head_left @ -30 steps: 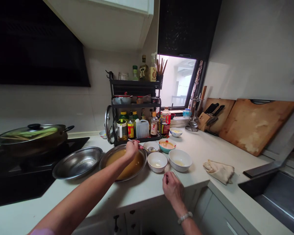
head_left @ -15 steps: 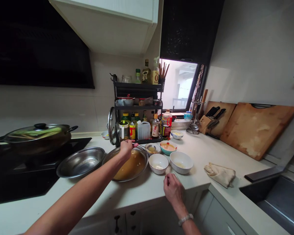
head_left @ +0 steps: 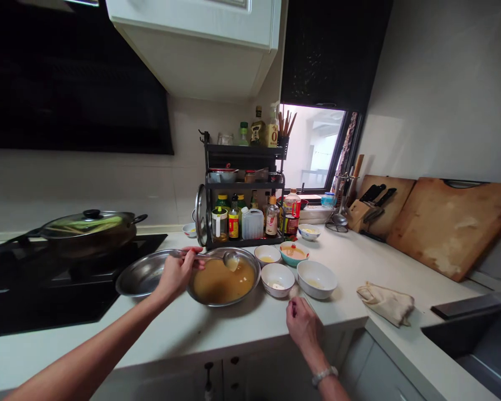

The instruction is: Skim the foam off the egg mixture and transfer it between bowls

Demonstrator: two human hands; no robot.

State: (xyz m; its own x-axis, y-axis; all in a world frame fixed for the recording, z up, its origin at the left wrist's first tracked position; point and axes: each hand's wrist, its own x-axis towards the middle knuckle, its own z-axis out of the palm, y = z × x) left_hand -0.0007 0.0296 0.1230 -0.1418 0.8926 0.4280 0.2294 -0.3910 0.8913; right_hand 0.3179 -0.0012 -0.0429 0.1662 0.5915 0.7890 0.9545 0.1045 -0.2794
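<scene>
Over the liquid [head_left: 222, 285], the left hand [head_left: 176, 277] is gripping a spoon [head_left: 231, 260]; tilting risks drips. The right hand [head_left: 305, 324] is resting curled, its grip unclear.

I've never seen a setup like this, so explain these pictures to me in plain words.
There is no machine here: these are a person's two bare hands. Every picture comes from one camera on that person's head, looking forward and down. The left hand grips a spoon over a wide metal bowl of brownish liquid. The right hand, fingers curled, is by the front edge of the counter; I cannot tell whether it holds anything. A second metal bowl, smaller bowls and a crumpled cloth also rest there.
</scene>
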